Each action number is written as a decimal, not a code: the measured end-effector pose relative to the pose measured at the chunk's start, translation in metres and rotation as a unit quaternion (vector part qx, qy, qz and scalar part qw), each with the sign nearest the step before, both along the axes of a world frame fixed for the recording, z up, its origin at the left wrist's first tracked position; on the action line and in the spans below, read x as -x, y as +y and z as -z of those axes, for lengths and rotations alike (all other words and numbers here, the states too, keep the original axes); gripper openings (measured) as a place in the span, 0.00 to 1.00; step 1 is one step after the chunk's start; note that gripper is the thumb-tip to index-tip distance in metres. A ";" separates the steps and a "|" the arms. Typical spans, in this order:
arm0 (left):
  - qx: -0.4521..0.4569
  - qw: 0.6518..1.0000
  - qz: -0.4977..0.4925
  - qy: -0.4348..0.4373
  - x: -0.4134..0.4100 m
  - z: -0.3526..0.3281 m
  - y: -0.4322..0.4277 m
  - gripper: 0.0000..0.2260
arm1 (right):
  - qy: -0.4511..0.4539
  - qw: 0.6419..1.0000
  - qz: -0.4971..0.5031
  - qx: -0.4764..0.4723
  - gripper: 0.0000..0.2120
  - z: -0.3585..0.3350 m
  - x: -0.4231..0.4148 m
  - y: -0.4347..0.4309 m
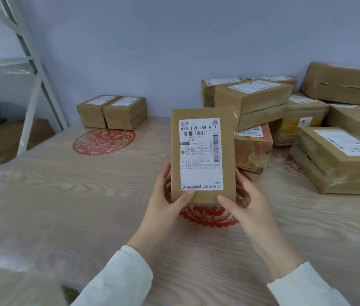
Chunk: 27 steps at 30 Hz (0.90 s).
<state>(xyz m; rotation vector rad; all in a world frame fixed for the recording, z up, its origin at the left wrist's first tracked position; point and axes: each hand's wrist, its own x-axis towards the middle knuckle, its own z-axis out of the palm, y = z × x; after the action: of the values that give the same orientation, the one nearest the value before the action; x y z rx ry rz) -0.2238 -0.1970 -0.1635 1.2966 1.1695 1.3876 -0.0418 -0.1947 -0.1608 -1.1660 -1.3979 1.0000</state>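
Grip: the left hand (165, 202) and right hand (247, 204) each clasped a lower corner of the parcel (203, 195), thumbs on its front, fingers curled round its sides.
Parcel: it stood upright between both hands, just above the red paper-cut (207, 216), most of it rising past the thumbs.
Label: the white shipping label (200, 151) faced the camera.
Pile: the heaped boxes (307, 129) lay right of and beyond the paper-cut.
Pair: two boxes (111, 112) sat well beyond it, to the left.
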 end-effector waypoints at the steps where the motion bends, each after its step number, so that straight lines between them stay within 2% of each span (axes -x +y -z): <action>1: -0.002 1.000 0.004 0.007 -0.002 0.000 -0.008 0.40 | 0.012 1.000 -0.001 -0.003 0.35 0.000 -0.002 -0.010; 6: -0.019 1.000 0.022 -0.003 -0.006 0.004 -0.034 0.32 | 0.075 0.997 0.010 -0.014 0.32 0.006 0.002 -0.039; 8: -0.024 0.999 0.021 0.004 -0.006 0.006 -0.038 0.33 | 0.090 0.995 0.031 -0.019 0.31 0.011 0.006 -0.046; 11: -0.016 1.000 -0.001 0.008 -0.001 0.006 -0.039 0.42 | 0.081 0.996 0.034 -0.024 0.32 0.015 0.013 -0.056; 12: -0.014 1.000 -0.003 0.013 0.001 0.006 -0.039 0.42 | 0.078 0.996 0.034 -0.024 0.33 0.016 0.015 -0.058; 17: -0.011 0.999 0.018 0.030 0.008 0.003 -0.043 0.33 | 0.068 0.997 0.039 -0.017 0.33 0.011 0.015 -0.058; 22: -0.008 1.000 -0.003 -0.009 0.006 -0.001 -0.042 0.34 | 0.016 0.998 0.045 -0.028 0.26 0.015 0.017 -0.056; 25: -0.007 1.000 0.000 -0.014 0.002 0.000 -0.040 0.31 | 0.035 0.999 0.039 -0.005 0.26 0.016 0.016 -0.055; 27: -0.005 1.000 0.021 -0.003 0.002 0.001 -0.038 0.33 | 0.062 0.997 0.051 0.005 0.26 0.015 0.014 -0.054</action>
<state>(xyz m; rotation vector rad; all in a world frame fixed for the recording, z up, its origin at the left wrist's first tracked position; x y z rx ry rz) -0.2253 -0.2353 -0.1643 1.3157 1.1254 1.3671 -0.0563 -0.2483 -0.1755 -1.1514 -1.2252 0.9923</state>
